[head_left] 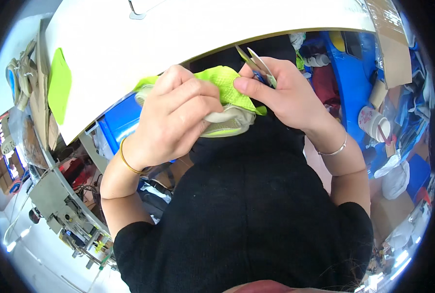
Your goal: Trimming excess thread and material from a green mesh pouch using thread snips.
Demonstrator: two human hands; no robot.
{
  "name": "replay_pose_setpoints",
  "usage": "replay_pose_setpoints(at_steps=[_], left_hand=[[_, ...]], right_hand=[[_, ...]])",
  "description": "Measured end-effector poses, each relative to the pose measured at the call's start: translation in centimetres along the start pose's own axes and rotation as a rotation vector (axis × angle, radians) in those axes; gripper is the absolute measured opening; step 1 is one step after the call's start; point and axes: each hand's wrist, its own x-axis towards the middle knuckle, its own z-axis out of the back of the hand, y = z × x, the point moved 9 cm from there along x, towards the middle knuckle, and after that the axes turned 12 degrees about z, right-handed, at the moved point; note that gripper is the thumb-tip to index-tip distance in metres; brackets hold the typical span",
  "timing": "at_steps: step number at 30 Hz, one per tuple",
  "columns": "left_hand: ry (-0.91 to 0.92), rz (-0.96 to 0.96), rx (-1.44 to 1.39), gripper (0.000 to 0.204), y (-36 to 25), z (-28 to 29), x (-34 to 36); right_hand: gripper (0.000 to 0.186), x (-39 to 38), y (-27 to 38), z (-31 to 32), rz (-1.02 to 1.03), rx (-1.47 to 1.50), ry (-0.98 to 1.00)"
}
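My left hand (176,110) is closed around a neon yellow-green fabric piece with pale padded lining, which looks like a shoe upper (224,83). The lining bulges out below my fingers, and part of the piece shows behind the hand. At the piece's right edge, my right hand (288,93) is closed on a small pair of scissors (261,63) with some blue near the grip. The blades point up and away, a little apart. My right thumb rests against the fabric edge. Most of the scissors' handle is hidden in the palm.
Ahead stretches a white tabletop (178,29), with a flat neon green piece (60,85) at its left. A blue bin (122,122) stands under its edge. To the right are a blue container (344,83) and a white cup (373,122). Machinery (63,215) stands at lower left.
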Motion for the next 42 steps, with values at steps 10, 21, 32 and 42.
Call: replay_pose_setpoints(at_steps=[10,21,32,42], left_hand=[[-0.112,-0.018,-0.077,0.025,1.5,-2.8,-2.1],[-0.099,-0.044,-0.062,0.025,0.7,-3.1,-1.8],[-0.078,-0.058,-0.069,0.025,0.6,-3.1,-1.7],[-0.071,-0.063,-0.076,0.025,0.7,-3.0,-1.7]], right_hand=[[0.033,-1.6,3.8,1.2,0.348,-0.667,0.106],[0.032,-3.1,7.8,-0.4,0.619,-1.238,0.372],[0.028,-2.9,7.9,-1.8,0.568,-1.300,0.534],[0.027,-2.7,8.5,-2.1,0.577,-1.346,0.566]])
